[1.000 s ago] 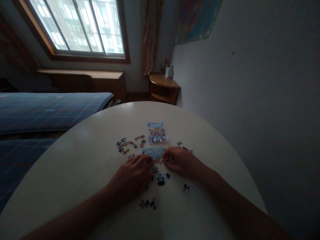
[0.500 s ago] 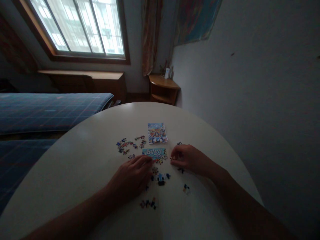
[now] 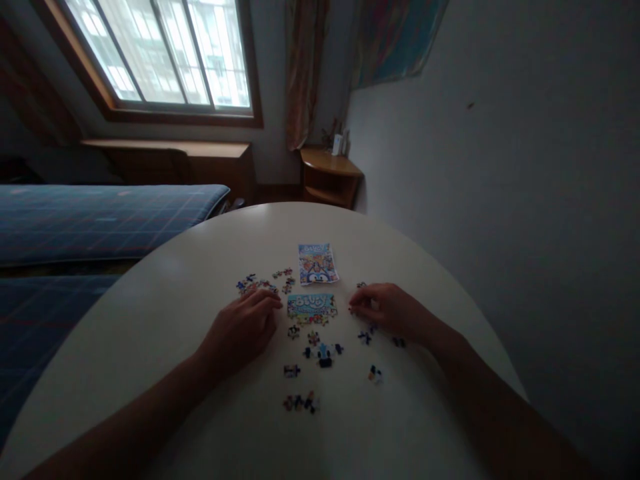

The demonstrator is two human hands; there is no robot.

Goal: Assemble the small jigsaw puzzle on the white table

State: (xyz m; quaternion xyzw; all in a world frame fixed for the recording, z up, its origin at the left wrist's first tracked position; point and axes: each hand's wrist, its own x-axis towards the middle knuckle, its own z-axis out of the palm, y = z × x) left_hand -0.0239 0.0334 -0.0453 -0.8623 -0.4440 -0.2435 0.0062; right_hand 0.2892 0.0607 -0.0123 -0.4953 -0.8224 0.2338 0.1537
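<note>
My left hand [image 3: 245, 327] hovers or rests palm down, fingers loosely bent and slightly apart, just left of the joined top strip of a jigsaw puzzle [image 3: 313, 305]; nothing shows in it. Its fingertips are by a cluster of loose puzzle pieces [image 3: 257, 287]. On the right, thumb and forefinger of my right hand [image 3: 387, 310] are pinched around a small puzzle piece [image 3: 351, 309], mostly hidden. Below the strip lies a joined blue, white and black section [image 3: 324, 355]. Above it is a reference picture sheet [image 3: 318, 265] with the same lettering.
More pieces lie about the round white table [image 3: 225, 427]: a joined row [image 3: 301, 403] near me, a pair [image 3: 292, 371], a black-and-white group [image 3: 375, 375] and several at right. A bed [image 3: 100, 223] stands beyond on the left, a wall [image 3: 525, 200] on the right.
My left hand has moved left and up off the puzzle strip, uncovering pieces below it. My right hand has shifted slightly right, still pinched.
</note>
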